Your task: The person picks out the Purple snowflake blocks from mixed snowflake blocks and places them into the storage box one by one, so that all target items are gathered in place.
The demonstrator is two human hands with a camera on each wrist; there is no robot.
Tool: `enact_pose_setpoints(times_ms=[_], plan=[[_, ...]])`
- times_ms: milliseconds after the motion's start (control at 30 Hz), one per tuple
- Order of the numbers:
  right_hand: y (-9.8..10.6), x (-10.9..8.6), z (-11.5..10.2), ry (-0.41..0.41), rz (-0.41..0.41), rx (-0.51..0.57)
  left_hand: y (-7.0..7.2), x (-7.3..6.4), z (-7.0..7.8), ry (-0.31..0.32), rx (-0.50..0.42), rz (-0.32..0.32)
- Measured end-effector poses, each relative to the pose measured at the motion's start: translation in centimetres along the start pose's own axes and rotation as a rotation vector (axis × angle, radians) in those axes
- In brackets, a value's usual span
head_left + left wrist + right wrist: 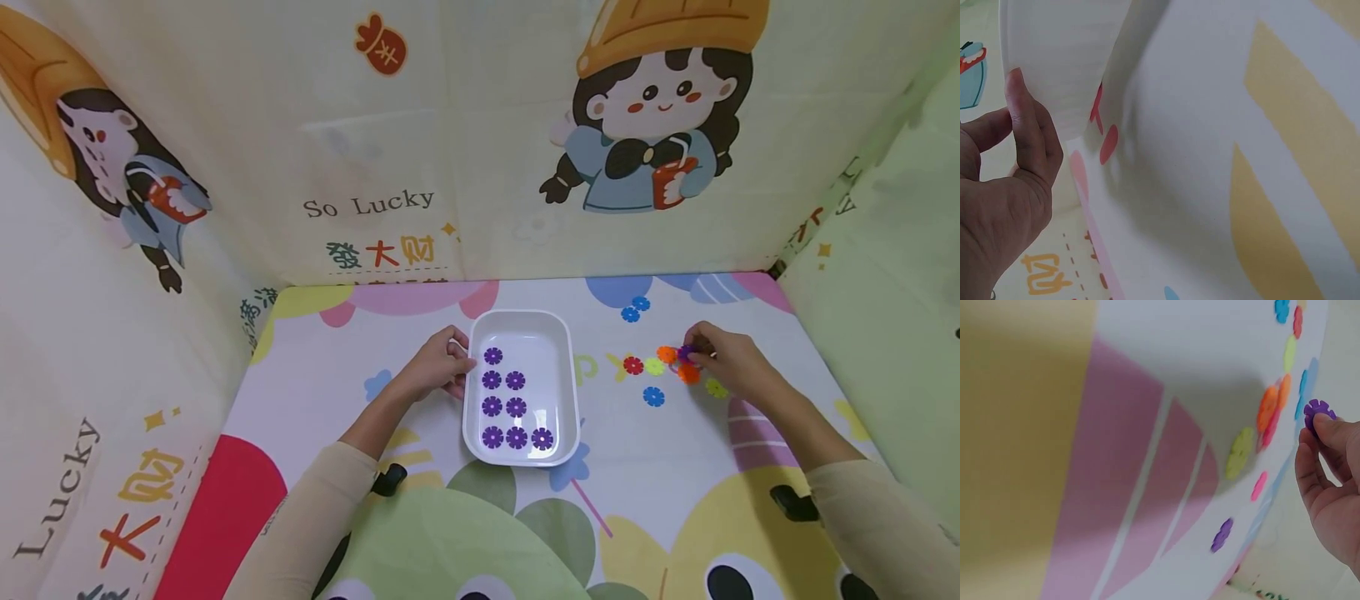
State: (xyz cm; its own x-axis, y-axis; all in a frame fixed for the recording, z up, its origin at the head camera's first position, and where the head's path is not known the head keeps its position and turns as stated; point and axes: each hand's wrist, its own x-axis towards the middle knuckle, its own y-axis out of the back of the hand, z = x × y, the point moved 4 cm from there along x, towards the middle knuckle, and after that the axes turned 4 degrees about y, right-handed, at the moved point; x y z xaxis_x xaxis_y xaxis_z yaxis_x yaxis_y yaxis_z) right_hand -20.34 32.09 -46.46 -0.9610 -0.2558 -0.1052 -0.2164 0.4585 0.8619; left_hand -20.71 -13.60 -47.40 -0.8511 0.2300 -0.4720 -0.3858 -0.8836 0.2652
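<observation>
A white tray (551, 358) holds several purple snowflake-shaped plastic discs (516, 407), set out in rows on its left and near side. My left hand (437, 362) grips the tray's left rim, and the left wrist view shows its fingers against the outer wall (1060, 62). To the right of the tray, my right hand (731, 360) pinches a purple snowflake disc (1318, 417) between thumb and fingers. Just below that hand lie orange discs (688, 373) in a loose cluster, with yellow-green discs (655, 367) close by.
A red disc (633, 366) and a blue disc (654, 397) lie between tray and cluster. More blue discs (631, 314) are further back. In the right wrist view, a pink disc (1259, 486) and another purple disc (1222, 535) lie on the patterned cloth. Printed curtains stand behind and beside the table.
</observation>
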Motion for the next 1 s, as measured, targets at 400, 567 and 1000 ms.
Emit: enact_pose_setpoints(times_ms=[400, 567, 1000], plan=[[-0.4, 1.1, -5.0, 0.181, 0.005, 0.03, 0.0, 0.1, 0.1, -0.004, -0.008, 0.0], [-1.2, 1.9, -7.0, 0.222, -0.009, 0.027, -0.1, 0.1, 0.1, -0.018, -0.029, -0.01], [-3.0, 3.9, -12.6, 0.363, -0.066, 0.11, 0.1, 0.2, 0.0, 0.0, -0.006, -0.003]])
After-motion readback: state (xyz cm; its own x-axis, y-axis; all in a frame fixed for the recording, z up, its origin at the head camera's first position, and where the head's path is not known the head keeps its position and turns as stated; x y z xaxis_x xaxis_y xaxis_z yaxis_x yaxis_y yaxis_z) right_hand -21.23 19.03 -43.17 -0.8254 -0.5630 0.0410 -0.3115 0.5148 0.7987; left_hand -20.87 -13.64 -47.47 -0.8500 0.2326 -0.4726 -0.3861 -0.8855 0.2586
